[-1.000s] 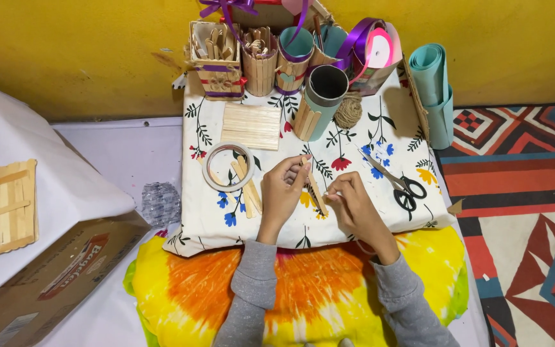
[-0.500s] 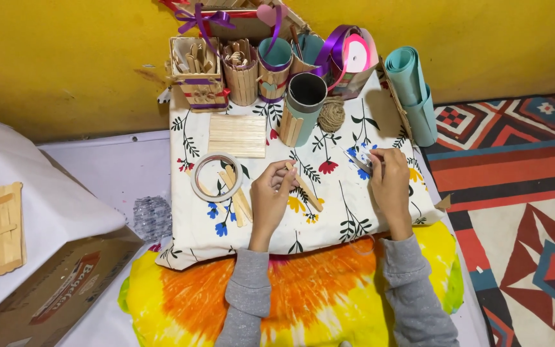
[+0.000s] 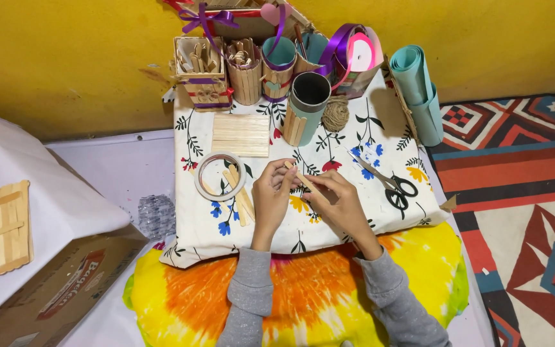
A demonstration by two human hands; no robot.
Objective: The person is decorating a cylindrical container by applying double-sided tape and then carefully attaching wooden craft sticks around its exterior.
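Bright, even light, soft shadows behind the upright things, sharp focus throughout.

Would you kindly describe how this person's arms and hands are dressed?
Both arms wear long grey sleeves of a soft knit with a faint sparkle, ending at the wrists. The left hand and right hand are bare: no gloves, and no rings or watch that I can make out.

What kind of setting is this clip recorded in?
Most likely a home craft corner set up on the floor against a yellow wall. Both hands hold a wooden craft stick over a floral cloth, with scissors, a tape roll and stick-built holders nearby.
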